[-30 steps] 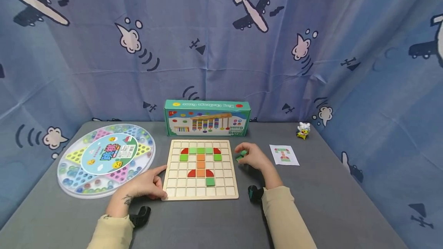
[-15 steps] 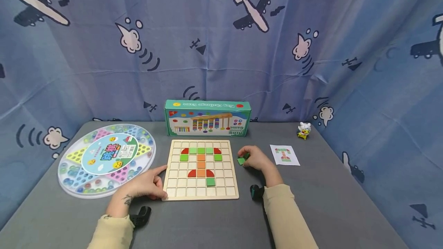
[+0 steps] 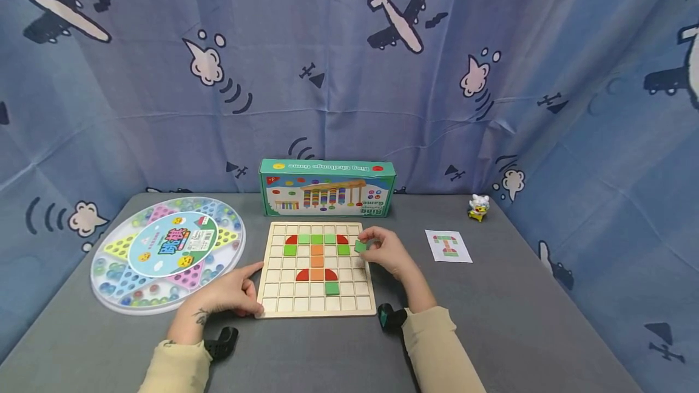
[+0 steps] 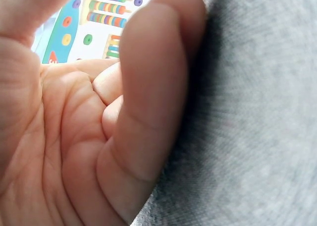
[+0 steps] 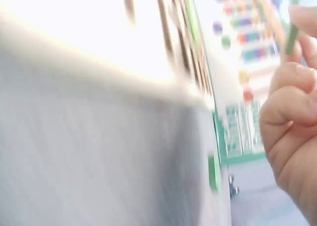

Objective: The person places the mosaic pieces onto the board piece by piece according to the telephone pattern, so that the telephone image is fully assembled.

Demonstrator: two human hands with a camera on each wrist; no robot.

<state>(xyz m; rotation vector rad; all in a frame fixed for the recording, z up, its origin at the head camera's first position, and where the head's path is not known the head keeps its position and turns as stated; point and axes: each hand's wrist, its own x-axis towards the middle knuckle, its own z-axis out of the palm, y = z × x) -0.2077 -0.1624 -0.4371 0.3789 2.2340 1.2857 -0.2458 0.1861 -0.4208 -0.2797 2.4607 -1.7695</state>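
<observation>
The wooden grid board (image 3: 349, 303) bears green and orange square tiles and red quarter-round pieces set in its cells. My left hand (image 3: 232, 292) rests at its left side, index finger out to the edge and thumb at the near left corner; the other fingers are curled under. In the left wrist view that palm (image 4: 69, 137) fills the left half. My right hand (image 3: 389, 252) pinches a green square tile (image 3: 360, 247) over the board's right edge. The right wrist view shows this tile (image 5: 292, 35) edge-on, and another green tile (image 5: 213, 172) lying on the table.
A green game box (image 3: 327, 196) stands behind the board. To the left lies a round marble game board (image 3: 240, 241). A printed pattern card (image 3: 437, 253) and a small toy figure (image 3: 478, 207) are on the right of the grey table (image 3: 519, 320).
My right hand has lifted a green tile from the table beside the board and moved left, over the board's right edge. My left hand stays in place.
</observation>
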